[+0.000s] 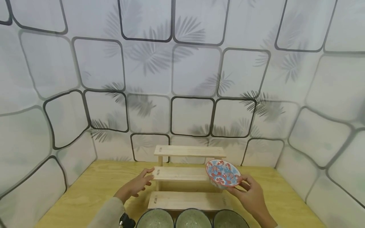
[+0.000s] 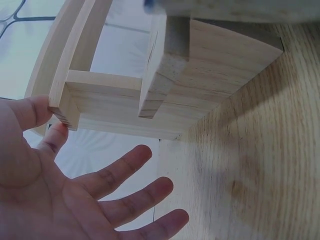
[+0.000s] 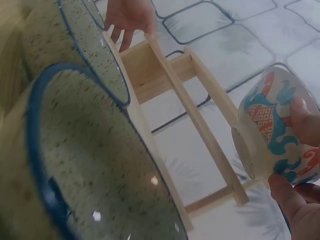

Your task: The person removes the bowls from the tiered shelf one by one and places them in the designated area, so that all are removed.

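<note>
A patterned red, blue and white bowl (image 1: pixel 223 173) is in my right hand (image 1: pixel 252 195), tilted so its decorated inside shows in the head view. Thumb and fingers grip its rim and outer wall, and the bowl overlaps the right end of the middle tier of a three-tier wooden shelf (image 1: pixel 182 174). In the right wrist view the bowl's foot ring points toward the shelf. At the shelf's left side, my left hand (image 1: pixel 137 185) pinches the end of the middle board between thumb and forefinger. The left wrist view shows its other fingers (image 2: pixel 137 200) spread apart, touching nothing.
Three speckled green bowls with dark blue rims, left (image 1: pixel 156 219), middle (image 1: pixel 194 219) and right (image 1: pixel 230 219), stand in a row before the bottom tier. The shelf stands on a yellowish wooden table (image 1: pixel 80 193). Patterned cloth walls (image 1: pixel 148 120) enclose the back and sides.
</note>
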`<state>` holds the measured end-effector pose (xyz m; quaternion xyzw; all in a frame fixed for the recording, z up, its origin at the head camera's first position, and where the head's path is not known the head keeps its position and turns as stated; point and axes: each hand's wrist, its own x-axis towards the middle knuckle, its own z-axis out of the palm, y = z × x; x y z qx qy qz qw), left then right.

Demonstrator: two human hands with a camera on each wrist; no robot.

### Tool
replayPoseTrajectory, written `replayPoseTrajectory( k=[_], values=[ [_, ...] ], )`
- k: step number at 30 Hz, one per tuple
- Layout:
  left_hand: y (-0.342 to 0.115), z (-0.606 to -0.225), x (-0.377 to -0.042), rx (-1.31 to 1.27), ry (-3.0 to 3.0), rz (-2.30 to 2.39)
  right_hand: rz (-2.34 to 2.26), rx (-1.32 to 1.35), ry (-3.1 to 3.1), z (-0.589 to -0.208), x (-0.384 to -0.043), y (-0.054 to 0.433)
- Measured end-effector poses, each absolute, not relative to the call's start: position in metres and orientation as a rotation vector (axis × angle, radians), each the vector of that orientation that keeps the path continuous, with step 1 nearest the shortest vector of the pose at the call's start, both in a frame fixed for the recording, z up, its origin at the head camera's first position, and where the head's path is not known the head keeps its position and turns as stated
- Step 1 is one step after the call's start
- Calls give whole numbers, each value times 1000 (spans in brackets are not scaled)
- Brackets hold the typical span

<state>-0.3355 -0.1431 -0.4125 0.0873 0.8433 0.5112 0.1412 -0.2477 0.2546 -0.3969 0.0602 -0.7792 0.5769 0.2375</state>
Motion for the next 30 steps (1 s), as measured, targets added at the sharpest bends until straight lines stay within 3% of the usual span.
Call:
replayPoseTrajectory(
  k=[17, 30],
  values=[
    [-142, -412, -335, 257, 2465, 1460, 1598, -98, -2188, -422, -207, 296],
    [-141, -414, -336, 238, 2447, 1470, 2137, -351, -2118, -434, -199, 332]
  ],
)
